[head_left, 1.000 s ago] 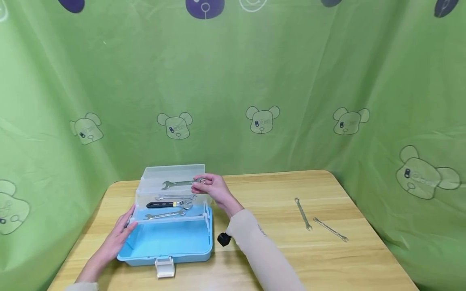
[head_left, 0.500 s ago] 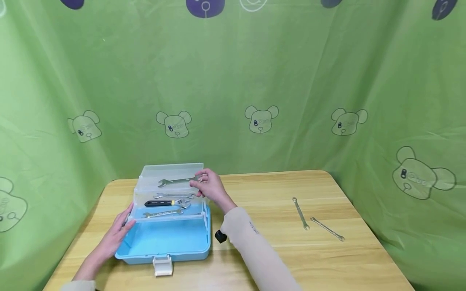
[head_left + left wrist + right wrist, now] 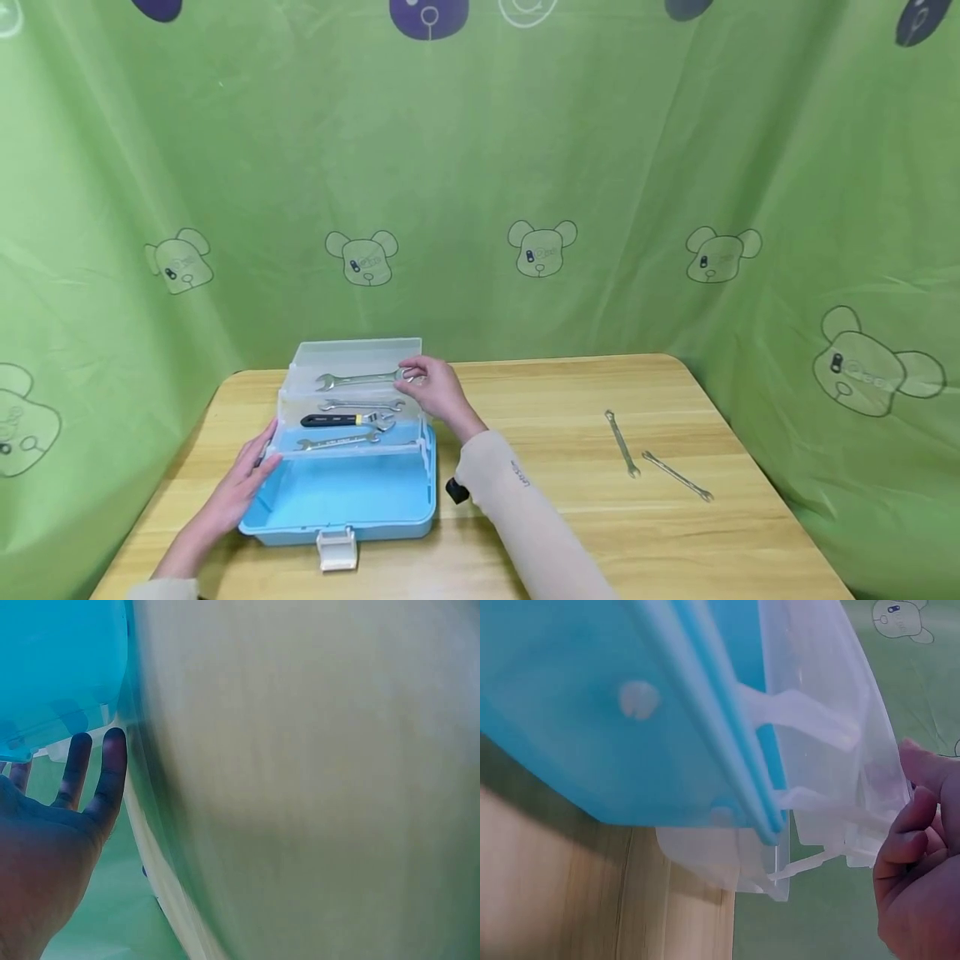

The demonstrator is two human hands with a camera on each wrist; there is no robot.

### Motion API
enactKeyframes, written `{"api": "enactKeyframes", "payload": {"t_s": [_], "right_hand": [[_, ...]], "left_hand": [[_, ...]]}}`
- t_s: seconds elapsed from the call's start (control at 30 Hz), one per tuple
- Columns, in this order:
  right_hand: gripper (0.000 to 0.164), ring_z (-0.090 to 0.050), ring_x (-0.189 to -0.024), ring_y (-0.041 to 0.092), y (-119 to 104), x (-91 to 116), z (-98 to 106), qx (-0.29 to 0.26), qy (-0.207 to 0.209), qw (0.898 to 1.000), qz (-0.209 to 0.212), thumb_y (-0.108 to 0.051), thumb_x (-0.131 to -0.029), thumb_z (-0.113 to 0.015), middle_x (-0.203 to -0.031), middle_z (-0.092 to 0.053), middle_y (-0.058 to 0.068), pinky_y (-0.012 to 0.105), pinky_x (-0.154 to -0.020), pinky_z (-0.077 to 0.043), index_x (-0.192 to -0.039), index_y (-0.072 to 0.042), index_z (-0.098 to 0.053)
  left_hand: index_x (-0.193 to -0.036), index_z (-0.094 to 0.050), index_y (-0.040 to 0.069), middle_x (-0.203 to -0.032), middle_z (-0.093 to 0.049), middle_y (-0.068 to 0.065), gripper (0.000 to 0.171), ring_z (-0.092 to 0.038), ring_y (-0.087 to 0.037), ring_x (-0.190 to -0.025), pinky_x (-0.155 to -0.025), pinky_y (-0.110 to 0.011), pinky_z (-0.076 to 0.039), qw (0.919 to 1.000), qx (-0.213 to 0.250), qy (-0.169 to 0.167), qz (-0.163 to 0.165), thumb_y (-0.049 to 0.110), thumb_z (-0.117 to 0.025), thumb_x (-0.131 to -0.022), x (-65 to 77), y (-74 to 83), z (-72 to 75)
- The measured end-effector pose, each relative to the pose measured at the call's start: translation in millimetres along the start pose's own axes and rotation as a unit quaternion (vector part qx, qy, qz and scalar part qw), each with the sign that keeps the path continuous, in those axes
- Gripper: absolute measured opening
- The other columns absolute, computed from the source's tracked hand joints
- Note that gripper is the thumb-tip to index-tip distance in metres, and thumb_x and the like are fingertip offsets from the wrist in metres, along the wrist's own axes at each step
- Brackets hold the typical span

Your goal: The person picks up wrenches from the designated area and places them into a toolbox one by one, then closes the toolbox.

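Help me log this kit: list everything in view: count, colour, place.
Table: 1, wooden, foreground
Backdrop: 1, green, behind table
Toolbox: 1, blue, white latch, open, table's left
Tiers: at least 2, translucent, toolbox's back
Stowed wrenches: 2, silver, lower tier
Adjustable wrench: 1, black, yellow, silver, between them
Loose wrenches: 2, silver, table's right
Held wrench: 1, silver, over upper tier
Sleeves: 2, beige, forearms
Wrist device: 1, black, beside right sleeve
Left hand: 1, toolbox's left
Right hand: 1, pinching held wrench

A green fabric curtain (image 3: 450, 150), printed with outlined bear heads (image 3: 542, 262) and, higher, rounded purple shapes (image 3: 429, 18), hangs left, right and far around a pale wood-grained table (image 3: 547, 417).
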State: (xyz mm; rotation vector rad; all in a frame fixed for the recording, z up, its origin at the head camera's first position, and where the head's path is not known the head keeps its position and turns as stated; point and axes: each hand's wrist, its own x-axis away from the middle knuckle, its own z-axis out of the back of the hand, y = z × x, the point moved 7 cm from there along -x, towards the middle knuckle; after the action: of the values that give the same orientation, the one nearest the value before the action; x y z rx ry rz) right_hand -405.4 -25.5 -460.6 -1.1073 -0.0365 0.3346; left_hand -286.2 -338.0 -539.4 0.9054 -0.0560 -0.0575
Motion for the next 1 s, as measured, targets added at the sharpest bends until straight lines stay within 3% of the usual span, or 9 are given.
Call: {"api": "enactKeyframes", "payload": {"t_s": [0.37,0.73,1.0], "right_hand": [[0.038,-0.066,-0.121,0.025,-3.3,1.1,-2.9,0.070,-0.019,0.997,0.005,-0.032,-0.099,-0.072,-0.122,-0.074,0.001,0.045,-0.105,-0.054,-0.135,-0.020,-0.067],[0.040,-0.061,-0.130,0.028,-4.0,4.6,-5.1,0.114,-0.024,0.993,0.029,-0.036,-0.103,-0.065,-0.137,-0.068,0.002,0.049,-0.112,-0.050,-0.140,-0.021,-0.064],[0.044,-0.057,-0.138,0.025,-4.1,5.8,-4.8,0.105,-0.028,0.994,0.028,-0.035,-0.103,-0.064,-0.145,-0.064,0.001,0.047,-0.117,-0.046,-0.143,-0.018,-0.062]], "left_hand": [[-0.168,-0.002,0.024,-0.169,-0.005,-0.032,0.071,-0.008,-0.063,-0.151,-0.110,-0.087,-0.012,1.0000,0.003,-0.001,-0.001,0.047,-0.038,-0.112,0.1,-2.2,-0.3],[-0.168,-0.003,0.024,-0.170,-0.006,-0.031,0.070,-0.009,-0.062,-0.151,-0.110,-0.086,-0.013,1.0000,-0.001,0.001,-0.003,0.046,-0.038,-0.112,-0.6,-1.9,0.1],[-0.168,-0.003,0.026,-0.170,-0.005,-0.031,0.069,-0.008,-0.062,-0.151,-0.110,-0.086,-0.012,1.0000,0.002,0.003,-0.006,0.046,-0.038,-0.112,-1.3,-2.2,-0.6]]}}
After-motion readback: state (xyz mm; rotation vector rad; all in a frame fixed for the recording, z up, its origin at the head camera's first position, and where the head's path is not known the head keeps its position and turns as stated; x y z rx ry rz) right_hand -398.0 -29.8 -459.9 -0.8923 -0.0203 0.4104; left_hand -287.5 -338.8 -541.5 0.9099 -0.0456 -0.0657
